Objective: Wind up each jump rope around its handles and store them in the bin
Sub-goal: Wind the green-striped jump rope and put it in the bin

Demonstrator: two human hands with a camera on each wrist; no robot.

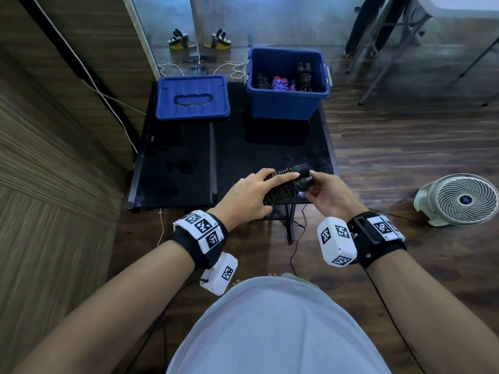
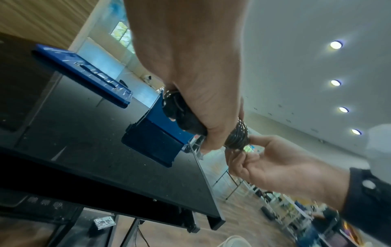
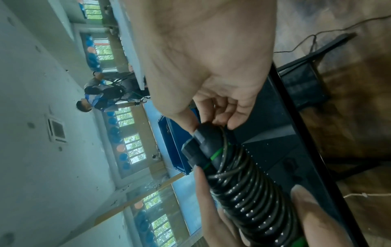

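Observation:
A black jump rope (image 1: 283,184) with green rings on its two handles is coiled tightly around them; I hold it above the near edge of the black table (image 1: 183,163). My left hand (image 1: 251,195) wraps around the coiled middle (image 3: 249,197). My right hand (image 1: 324,195) pinches the handle caps (image 3: 203,143) at the right end, the same bundle (image 2: 237,133) showing in the left wrist view. The open blue bin (image 1: 286,103) stands at the table's far right with wound ropes (image 1: 280,83) inside.
The bin's blue lid (image 1: 193,97) lies flat at the table's far left. A wooden wall runs along the left. A white floor fan (image 1: 459,198) sits on the wooden floor to the right, and cables trail under the table.

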